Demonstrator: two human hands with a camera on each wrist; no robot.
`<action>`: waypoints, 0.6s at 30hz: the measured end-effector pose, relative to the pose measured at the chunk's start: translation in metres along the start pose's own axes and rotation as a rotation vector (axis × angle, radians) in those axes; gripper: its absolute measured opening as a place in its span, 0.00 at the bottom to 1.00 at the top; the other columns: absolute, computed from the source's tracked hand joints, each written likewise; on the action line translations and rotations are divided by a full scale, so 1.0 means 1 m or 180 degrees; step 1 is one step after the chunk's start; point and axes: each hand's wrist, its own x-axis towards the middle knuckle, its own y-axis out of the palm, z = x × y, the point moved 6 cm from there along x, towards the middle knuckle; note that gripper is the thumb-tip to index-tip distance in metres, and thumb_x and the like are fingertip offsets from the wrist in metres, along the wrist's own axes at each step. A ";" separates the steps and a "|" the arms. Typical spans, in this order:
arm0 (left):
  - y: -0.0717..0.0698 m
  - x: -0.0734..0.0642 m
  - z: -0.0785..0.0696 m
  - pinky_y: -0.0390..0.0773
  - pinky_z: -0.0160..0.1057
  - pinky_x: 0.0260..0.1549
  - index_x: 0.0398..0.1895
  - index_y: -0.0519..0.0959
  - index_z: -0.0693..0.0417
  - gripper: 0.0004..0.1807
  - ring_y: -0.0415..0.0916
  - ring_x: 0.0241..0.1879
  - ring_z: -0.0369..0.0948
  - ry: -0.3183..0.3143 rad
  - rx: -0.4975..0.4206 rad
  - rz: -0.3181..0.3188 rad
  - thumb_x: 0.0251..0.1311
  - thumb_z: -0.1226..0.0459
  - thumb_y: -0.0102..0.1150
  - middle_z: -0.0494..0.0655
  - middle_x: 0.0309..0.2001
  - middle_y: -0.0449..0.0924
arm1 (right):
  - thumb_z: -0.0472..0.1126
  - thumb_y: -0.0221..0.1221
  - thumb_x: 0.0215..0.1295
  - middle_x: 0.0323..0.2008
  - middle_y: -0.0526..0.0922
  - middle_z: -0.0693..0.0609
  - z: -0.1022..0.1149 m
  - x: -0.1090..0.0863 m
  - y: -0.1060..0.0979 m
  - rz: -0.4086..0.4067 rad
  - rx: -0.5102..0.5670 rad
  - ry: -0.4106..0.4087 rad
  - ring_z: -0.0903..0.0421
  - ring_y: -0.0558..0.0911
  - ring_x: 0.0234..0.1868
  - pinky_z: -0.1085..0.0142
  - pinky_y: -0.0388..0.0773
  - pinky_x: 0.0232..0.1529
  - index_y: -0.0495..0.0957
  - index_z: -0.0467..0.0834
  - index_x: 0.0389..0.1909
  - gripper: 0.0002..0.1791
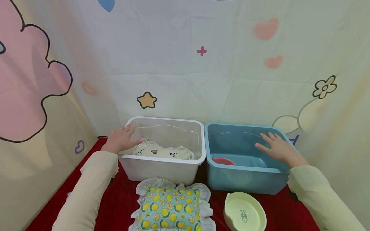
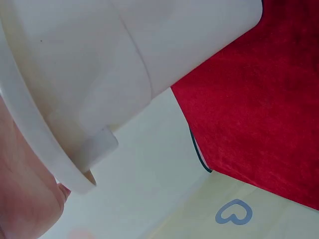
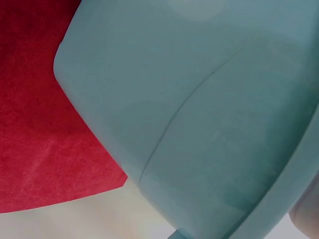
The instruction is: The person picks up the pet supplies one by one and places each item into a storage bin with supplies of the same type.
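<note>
Red cloth (image 1: 115,199) here: one white bin (image 1: 159,168) under my left hand (image 1: 122,140), one blue bin (image 1: 245,179) under my right hand (image 1: 276,149), hands well apart, fingers spread. Plus one lemon cushion (image 1: 171,207), one yellow bowl (image 1: 244,208).

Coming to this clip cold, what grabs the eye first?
The frilled lemon-print cushion stands out in front, on the red cloth. Behind it, a white bin and blue bin stand side by side, the left hand at the white one's outer end, the right hand at the blue one's.

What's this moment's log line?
left hand: at white bin; right hand: at blue bin; lemon cushion, pale bowl: in front of both
</note>
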 end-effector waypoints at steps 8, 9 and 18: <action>0.002 -0.003 0.006 0.39 0.65 0.58 0.67 0.50 0.59 0.44 0.41 0.66 0.60 0.0034 -0.0047 0.0049 0.55 0.38 0.39 0.64 0.67 0.43 | 0.66 0.40 0.60 0.63 0.47 0.27 0.003 -0.002 0.000 -0.0012 0.0070 -0.0065 0.28 0.47 0.62 0.33 0.47 0.55 0.49 0.36 0.65 0.44; 0.002 -0.003 0.006 0.39 0.66 0.58 0.67 0.50 0.59 0.45 0.41 0.66 0.60 0.0041 -0.0077 0.0050 0.55 0.37 0.39 0.64 0.67 0.43 | 0.66 0.40 0.60 0.63 0.47 0.27 0.003 -0.002 0.000 -0.0013 0.0077 -0.0074 0.28 0.47 0.62 0.33 0.47 0.55 0.49 0.36 0.65 0.44; 0.005 -0.010 0.012 0.43 0.66 0.57 0.67 0.50 0.59 0.45 0.42 0.66 0.60 0.0081 -0.0160 0.0005 0.54 0.38 0.41 0.64 0.67 0.44 | 0.65 0.41 0.60 0.64 0.47 0.27 0.007 -0.008 0.001 -0.0012 0.0108 -0.0130 0.29 0.47 0.63 0.33 0.47 0.55 0.50 0.36 0.65 0.44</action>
